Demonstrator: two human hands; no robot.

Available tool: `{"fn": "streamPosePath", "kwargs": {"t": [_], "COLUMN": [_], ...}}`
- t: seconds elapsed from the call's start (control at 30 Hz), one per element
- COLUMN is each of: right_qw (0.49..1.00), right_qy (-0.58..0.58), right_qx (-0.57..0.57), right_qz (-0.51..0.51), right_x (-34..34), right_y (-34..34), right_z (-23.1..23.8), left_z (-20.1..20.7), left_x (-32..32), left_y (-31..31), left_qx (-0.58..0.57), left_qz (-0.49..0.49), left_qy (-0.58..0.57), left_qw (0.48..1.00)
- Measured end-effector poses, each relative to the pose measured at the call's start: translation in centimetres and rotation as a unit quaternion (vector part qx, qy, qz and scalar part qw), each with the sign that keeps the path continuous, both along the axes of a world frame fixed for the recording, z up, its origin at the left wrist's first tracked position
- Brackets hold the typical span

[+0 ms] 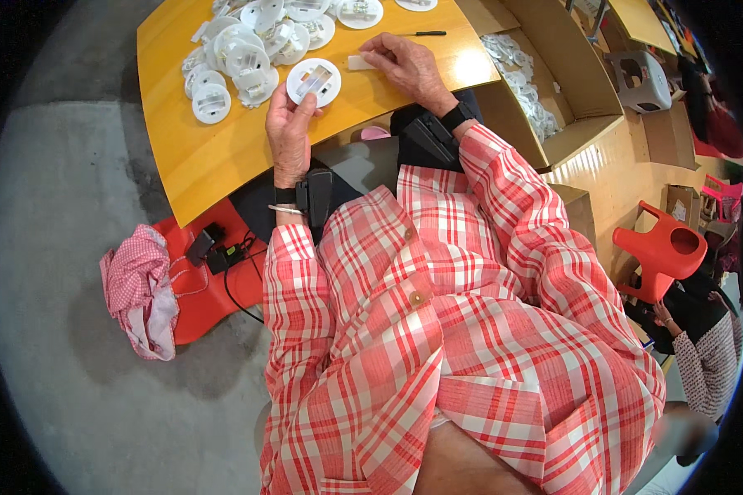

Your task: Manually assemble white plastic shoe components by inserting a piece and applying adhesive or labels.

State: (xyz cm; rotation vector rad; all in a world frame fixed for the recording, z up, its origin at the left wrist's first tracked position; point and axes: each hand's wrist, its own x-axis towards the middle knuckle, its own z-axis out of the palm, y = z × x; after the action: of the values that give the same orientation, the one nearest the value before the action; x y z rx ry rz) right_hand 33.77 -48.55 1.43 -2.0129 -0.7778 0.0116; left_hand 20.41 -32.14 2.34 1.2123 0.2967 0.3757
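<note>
My left hand is closed on the edge of a white round plastic disc with a clear rectangular window across its middle. To its right, my right hand pinches a small whitish rectangular piece between thumb and fingers, apart from the disc. Both hands are over the near part of a yellow table. Beyond them lies a heap of similar white discs, some stacked on one another. A thin black pen-like stick rests on the table past my right hand.
Right of the table, an open cardboard box holds many white parts. By my left side is a red stool with a pink checked cloth and black adapters with cables. Another person is at the far right near a red stool.
</note>
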Motion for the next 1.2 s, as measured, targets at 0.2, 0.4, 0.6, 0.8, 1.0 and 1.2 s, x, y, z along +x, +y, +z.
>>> {"fn": "streamPosePath", "kwargs": {"t": [0.2,0.4,0.6,0.8,1.0,1.2], "right_qw": [1.0,1.0,0.999,0.993,0.948,0.972], "right_qy": [0.008,0.001,-0.005,0.098,0.239,0.135], "right_qx": [-0.015,-0.021,-0.031,0.049,0.177,0.161], "right_qz": [-0.011,0.01,0.017,0.051,0.109,0.102], "right_x": [0.0,-0.2,-0.2,-0.7,-2.4,-2.9], "right_y": [-0.1,0.0,-0.3,-0.6,1.0,2.0], "right_z": [0.2,0.5,0.4,0.3,2.1,3.3], "left_z": [-0.3,-0.7,0.0,0.2,0.8,1.1], "left_x": [-0.3,-0.5,-0.5,-0.4,-0.4,-0.5], "left_y": [0.5,1.0,0.9,1.1,0.5,0.1], "left_qx": [-0.092,-0.096,-0.147,-0.153,-0.127,-0.083], "left_qz": [-0.002,-0.011,0.009,-0.007,-0.01,-0.057], "left_qy": [-0.002,-0.004,-0.033,-0.044,-0.045,-0.034], "left_qw": [0.996,0.995,0.989,0.987,0.991,0.994]}}
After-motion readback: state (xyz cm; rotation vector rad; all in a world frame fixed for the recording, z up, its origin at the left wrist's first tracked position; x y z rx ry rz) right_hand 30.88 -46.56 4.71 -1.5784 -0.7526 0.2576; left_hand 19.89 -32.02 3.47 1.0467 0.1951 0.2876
